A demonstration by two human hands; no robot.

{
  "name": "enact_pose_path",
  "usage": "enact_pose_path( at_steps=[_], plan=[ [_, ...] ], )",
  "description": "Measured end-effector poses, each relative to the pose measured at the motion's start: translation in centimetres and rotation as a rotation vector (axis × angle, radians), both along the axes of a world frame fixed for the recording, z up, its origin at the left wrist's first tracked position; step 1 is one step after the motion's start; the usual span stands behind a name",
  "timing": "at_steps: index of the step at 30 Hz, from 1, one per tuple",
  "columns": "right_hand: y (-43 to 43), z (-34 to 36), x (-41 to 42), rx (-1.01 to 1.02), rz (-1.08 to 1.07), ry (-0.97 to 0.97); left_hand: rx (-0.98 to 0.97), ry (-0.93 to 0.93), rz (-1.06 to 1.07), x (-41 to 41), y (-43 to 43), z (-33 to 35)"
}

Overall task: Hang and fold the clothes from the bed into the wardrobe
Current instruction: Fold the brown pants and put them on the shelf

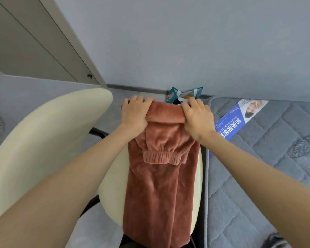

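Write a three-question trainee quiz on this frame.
1. True or false: the left hand and right hand both grip the rust fleece trousers at their folded top.
2. In this view the trousers cover part of: A) the cream chair; B) a hanger; C) a pillow.
3. Fill in: the blue leaflet lies on the ____.
Key: 1 true; 2 A; 3 mattress.

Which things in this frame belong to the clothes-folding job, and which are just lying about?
Job: fleece trousers, gripped at the folded top by left hand and right hand; mattress, the bed.
Lying about: cream chair; teal snack bag; blue leaflet on the mattress.
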State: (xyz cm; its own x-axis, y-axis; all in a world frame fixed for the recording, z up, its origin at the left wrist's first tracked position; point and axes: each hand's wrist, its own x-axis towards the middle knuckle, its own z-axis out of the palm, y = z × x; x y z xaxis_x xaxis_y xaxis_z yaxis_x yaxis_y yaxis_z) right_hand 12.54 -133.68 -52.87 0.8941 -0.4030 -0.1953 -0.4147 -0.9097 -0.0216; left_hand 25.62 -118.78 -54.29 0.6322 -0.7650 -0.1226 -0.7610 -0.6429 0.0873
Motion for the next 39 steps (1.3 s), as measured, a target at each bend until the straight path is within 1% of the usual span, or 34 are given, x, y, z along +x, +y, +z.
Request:
enact_pose_path(
  at_steps=[3,6,8,11,13,15,18,22,26,28,29,30,32,33,34,35,36,39],
  plan=[
    [-0.3,1.6,0.8,-0.064,-0.02,-0.082,-0.07,-0.081,-0.005,0.5,-0.4,1.8],
    [0.5,1.8,-0.1,-0.115,-0.03,-0.164,-0.177,-0.199,-0.036,-0.9,0.7,2.3],
    [1.7,1.2,-1.8,-0.142,-0.011,-0.182,-0.254,-0.258,-0.066,-2.8,2.2,1.6],
    [4.2,-0.2,-5.4,-0.156,0.075,-0.192,-0.326,-0.338,-0.135,-6.1,5.6,-0.5],
    [6.3,-1.2,-8.1,-0.176,0.138,-0.22,-0.346,-0.386,-0.169,-8.2,8.2,-1.8],
    [8.3,-2.2,-10.5,-0.168,0.177,-0.23,-0.325,-0.396,-0.188,-10.2,10.8,-2.9],
    [10.8,-3.6,-13.7,-0.133,0.217,-0.186,-0.233,-0.307,-0.204,-12.9,13.9,-4.1],
    [13.1,-5.2,-16.2,-0.062,0.26,-0.092,-0.057,-0.083,-0.164,-15.9,16.5,-5.4],
    [14.1,-6.5,-17.5,0.133,0.284,0.222,0.038,0.087,-0.189,-17.5,18.0,-6.2],
    [14.1,-6.6,-17.8,0.247,0.265,0.307,-0.01,0.124,-0.218,-18.1,18.3,-5.9],
    [14.2,-6.3,-17.7,0.31,0.233,0.283,-0.082,0.118,-0.228,-18.4,18.2,-5.7],
    [14.3,-5.8,-17.7,0.361,0.185,0.205,-0.167,0.105,-0.232,-18.6,18.0,-5.4],
    [14.4,-5.2,-17.3,0.364,0.099,-0.106,-0.293,0.08,-0.201,-18.7,17.0,-4.7],
    [14.4,-5.0,-16.8,0.331,0.054,-0.264,-0.312,0.076,-0.156,-18.5,16.2,-4.4],
    [14.4,-5.0,-16.1,0.301,-0.006,-0.363,-0.308,0.081,-0.098,-18.1,15.3,-4.2],
    [14.4,-5.0,-15.3,0.291,-0.062,-0.39,-0.29,0.092,-0.035,-17.5,14.4,-4.2],
    [14.3,-5.1,-14.4,0.291,-0.106,-0.363,-0.255,0.109,0.021,-16.9,13.5,-4.3],
    [14.4,-7.2,-12.7,0.274,-0.131,-0.107,-0.057,0.168,0.108,-15.8,11.7,-6.2]
  ],
)
